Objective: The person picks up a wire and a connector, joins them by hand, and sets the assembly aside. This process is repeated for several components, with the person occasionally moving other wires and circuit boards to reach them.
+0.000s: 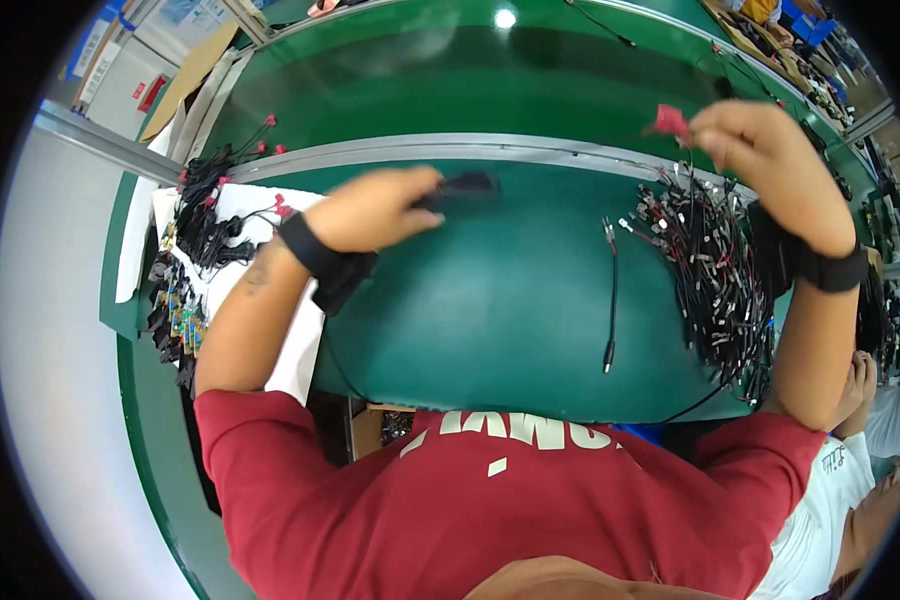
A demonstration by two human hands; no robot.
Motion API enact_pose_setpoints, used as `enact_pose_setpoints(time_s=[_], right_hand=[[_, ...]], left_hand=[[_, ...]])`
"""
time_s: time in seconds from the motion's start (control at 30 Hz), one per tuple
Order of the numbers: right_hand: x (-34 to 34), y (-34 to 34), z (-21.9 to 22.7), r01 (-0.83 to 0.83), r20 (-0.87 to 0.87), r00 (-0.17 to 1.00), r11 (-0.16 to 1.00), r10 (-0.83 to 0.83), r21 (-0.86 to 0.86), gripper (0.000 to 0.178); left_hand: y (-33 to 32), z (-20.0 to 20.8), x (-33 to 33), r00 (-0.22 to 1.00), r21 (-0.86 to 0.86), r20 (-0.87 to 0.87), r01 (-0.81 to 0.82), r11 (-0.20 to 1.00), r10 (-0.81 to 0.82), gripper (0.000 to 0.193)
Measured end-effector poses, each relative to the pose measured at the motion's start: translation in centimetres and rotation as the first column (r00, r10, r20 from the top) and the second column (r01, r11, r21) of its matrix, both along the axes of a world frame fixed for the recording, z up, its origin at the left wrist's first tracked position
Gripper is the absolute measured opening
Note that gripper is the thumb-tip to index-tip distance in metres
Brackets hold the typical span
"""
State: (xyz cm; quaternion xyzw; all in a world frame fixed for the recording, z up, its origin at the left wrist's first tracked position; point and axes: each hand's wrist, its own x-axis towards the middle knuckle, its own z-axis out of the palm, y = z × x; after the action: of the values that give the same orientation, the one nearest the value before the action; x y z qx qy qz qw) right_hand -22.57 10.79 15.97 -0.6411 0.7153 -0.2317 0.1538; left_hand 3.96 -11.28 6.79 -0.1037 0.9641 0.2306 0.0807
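Observation:
My left hand [375,205] is over the left half of the green mat, its fingers closed on a blurred black elongated object [470,186] that points right. At the far right my right hand [770,165] pinches a small red piece [672,121], a little smeared by motion. Below that hand lies a large heap of thin black and red cables [715,270] with white connector ends. A single short black cable [612,295] rests by itself on the mat, left of the heap, with bare wire ends at its far end and a plug at the near one.
The green mat [470,300] covers the bench, with a metal rail [450,150] along its far side. At left, black cables with red ends [210,215] and small circuit boards [185,325] lie around a white sheet [295,350]. Another person's hand [855,385] shows at right.

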Motion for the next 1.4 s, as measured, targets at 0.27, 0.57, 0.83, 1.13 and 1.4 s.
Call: enact_pose_setpoints(time_s=[0.27, 0.57, 0.83, 1.13, 1.4], right_hand=[[-8.9, -11.3, 0.5, 0.087, -0.422, 0.844, 0.862, -0.331, -0.500, 0.039], [5.8, -1.8, -9.9, 0.021, -0.340, 0.919, 0.836, 0.199, 0.548, 0.020], [7.1, -3.0, -12.6, -0.045, -0.072, 0.995, 0.944, 0.072, 0.327, 0.016], [10.4, 1.0, -7.6, 0.253, 0.733, 0.603, 0.947, -0.315, 0.199, 0.011], [10.7, 3.9, -8.0, 0.333, 0.863, 0.251, 0.877, -0.437, 0.347, 0.013]], left_hand=[[-12.5, 11.6, -9.1, 0.810, -0.551, -0.586, -0.407, 0.728, 0.010, 0.064], [-16.1, 11.8, 9.9, 0.738, -0.220, -0.043, -0.665, 0.714, 0.674, 0.032], [-11.9, 3.4, 18.5, 0.867, -0.194, 0.015, -0.486, 0.852, 0.498, 0.022], [-9.9, -3.6, 20.8, 0.858, -0.347, -0.106, -0.505, 0.790, 0.502, 0.016], [-11.3, 9.2, 20.2, 0.723, 0.178, -0.301, -0.598, 0.781, 0.622, 0.034]])
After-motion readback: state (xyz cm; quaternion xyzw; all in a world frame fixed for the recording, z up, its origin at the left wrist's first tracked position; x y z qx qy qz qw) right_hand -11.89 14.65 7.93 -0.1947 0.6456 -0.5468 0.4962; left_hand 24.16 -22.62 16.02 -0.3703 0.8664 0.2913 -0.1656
